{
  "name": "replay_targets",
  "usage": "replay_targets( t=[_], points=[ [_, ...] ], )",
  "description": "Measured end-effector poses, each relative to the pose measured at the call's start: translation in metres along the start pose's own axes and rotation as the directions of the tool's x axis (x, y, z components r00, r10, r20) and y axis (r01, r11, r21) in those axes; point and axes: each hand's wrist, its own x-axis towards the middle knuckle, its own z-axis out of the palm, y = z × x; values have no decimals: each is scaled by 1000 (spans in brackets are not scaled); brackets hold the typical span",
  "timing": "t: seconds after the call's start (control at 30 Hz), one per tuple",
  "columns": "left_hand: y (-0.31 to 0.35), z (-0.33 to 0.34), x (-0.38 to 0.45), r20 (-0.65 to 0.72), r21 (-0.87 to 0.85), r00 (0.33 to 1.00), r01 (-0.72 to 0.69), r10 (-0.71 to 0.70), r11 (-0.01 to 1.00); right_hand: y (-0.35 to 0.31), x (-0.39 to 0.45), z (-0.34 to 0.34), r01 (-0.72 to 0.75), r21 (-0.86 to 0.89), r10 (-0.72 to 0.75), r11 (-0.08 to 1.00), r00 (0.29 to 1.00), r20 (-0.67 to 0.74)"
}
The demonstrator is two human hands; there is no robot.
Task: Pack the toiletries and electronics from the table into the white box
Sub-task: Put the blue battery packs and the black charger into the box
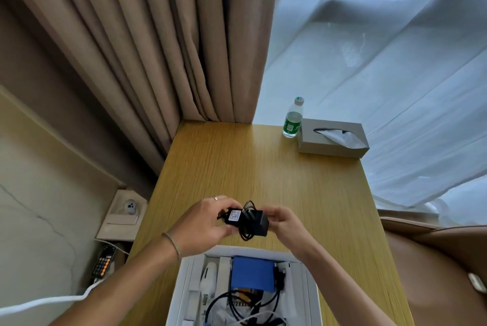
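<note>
1. Marble-look wall panel (pixel 39 193) fills the far left, pale with thin grey veins; a recessed socket plate (pixel 126 209) sits in it, and a thick white cable (pixel 52 300) runs along low down.
2. Heavy beige curtain (pixel 158 35) hangs in deep vertical folds down to the back edge of the table (pixel 237 162), whose top is yellow wood grain with fine straight lines.
3. Left hand (pixel 203 222), with a ring and a thin bracelet at the wrist, clamps its fingers on the labelled end of the black power adapter (pixel 247 220).
4. That adapter, a matte black block with its cord looped in a bundle around it, is held in the air just above the table, beyond the far rim of the white box (pixel 181 286).
5. Inside the box lie a blue rectangular pouch (pixel 253 273), a white slim device (pixel 208 277) and coiled black cables (pixel 229 302).
6. Right hand (pixel 284 222) pinches the adapter's other end.
7. Clear plastic water bottle (pixel 293 120) with a green label stands touching a grey cardboard tissue box (pixel 332 141) at the far right corner, before a sheer white curtain (pixel 382 62).
8. Tan leather chair (pixel 434 273), smooth and rounded, sits at the right.
</note>
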Motion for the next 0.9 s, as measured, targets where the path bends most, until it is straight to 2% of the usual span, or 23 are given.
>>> replay_targets(
  t=[0.13, 0.33, 0.47, 0.57, 0.7, 0.8, 0.9],
  points=[
    [9, 1, -19, -43, -76, 999, -5, 1, 997, -3, -11, 8, 5, 17, -3, 1000, 995, -99],
    [22, 9, -38, -196, -167, 979, 13, -46, 986, 7, -28, 9, -51, -17, 46, 999, 974, -220],
    [33, 12, -44, -248, -138, 967, 24, -58, 990, 17, -37, 14, -107, -179, 54, 978, 960, -275],
    [39, 11, -47, -316, -108, 945, 49, -80, 993, 16, -45, 19, -127, -367, 3, 922, 948, -319],
    [38, 3, -43, -445, -10, 889, 120, -112, 993, 3, -58, 33, -83, -636, -81, 767, 971, -225],
    [34, -1, -37, -506, 130, 857, 194, -103, 972, -9, -70, 48, -4, -715, -115, 699, 986, -117],
    [32, 1, -35, -487, 291, 871, 233, -66, 928, -23, -80, 59, 54, -759, -164, 649, 984, -71]
  ],
)
